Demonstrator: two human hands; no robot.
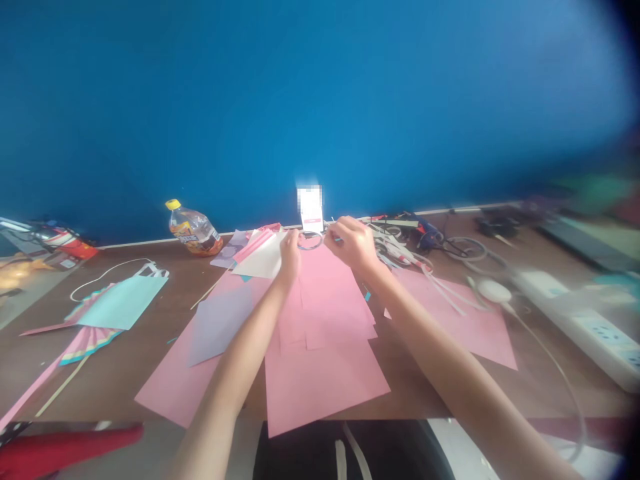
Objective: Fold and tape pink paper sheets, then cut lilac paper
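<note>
My left hand is closed above the pink sheets, its fingertips at the edge of a thin grey loop. To the right of that loop my right hand is curled shut; whatever it may hold is hidden by its fingers. Beneath both forearms lie overlapping pink paper sheets. A pale purple sheet rests on the pink ones beside my left forearm. Left of my left hand is a cream sheet with folded pink strips. A phone with a lit screen stands upright beyond my hands.
A bottle with a yellow cap leans at the back left. A light blue paper piece and pleated striped paper lie left. On the right are tangled cables, a white charger and a power strip. A blue wall rises behind the table.
</note>
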